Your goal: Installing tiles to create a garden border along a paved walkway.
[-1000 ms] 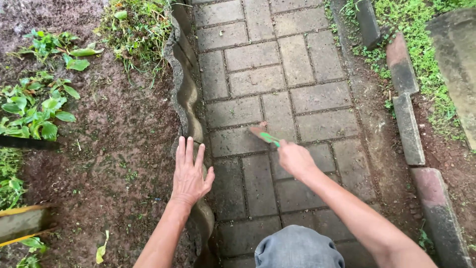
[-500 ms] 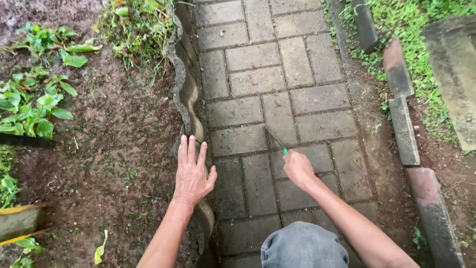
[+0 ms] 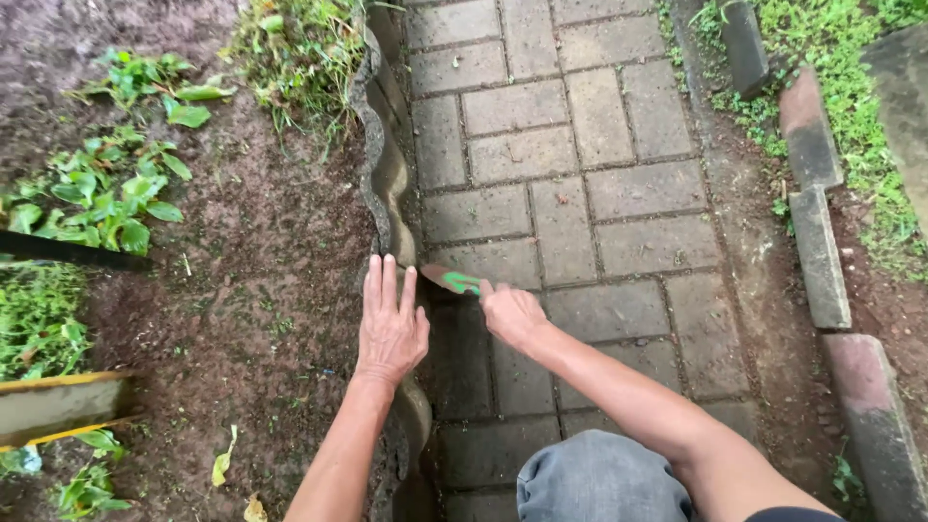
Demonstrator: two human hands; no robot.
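At the wavy grey concrete edging (image 3: 387,184), left hand (image 3: 391,324) lies flat, fingers released; my right hand (image 3: 512,314) grasps a green-handled narrow scraper (image 3: 452,280), judged light, stiff; best gripped by handle

A garden is shown, outdoors. A path (image 3: 570,193) of grey paving blocks is laid in rows, with moss seen in the joints. It is bordered on one side by a wavy concrete edging (image 3: 387,174), beyond which bare brown soil (image 3: 251,290) is spread. Leafy green plants (image 3: 106,193) and a tuft of grass (image 3: 300,58) are rooted in that soil. On the other side, kerbstones (image 3: 817,251) are set along a strip of earth, and a lawn (image 3: 851,87) is seen past them.
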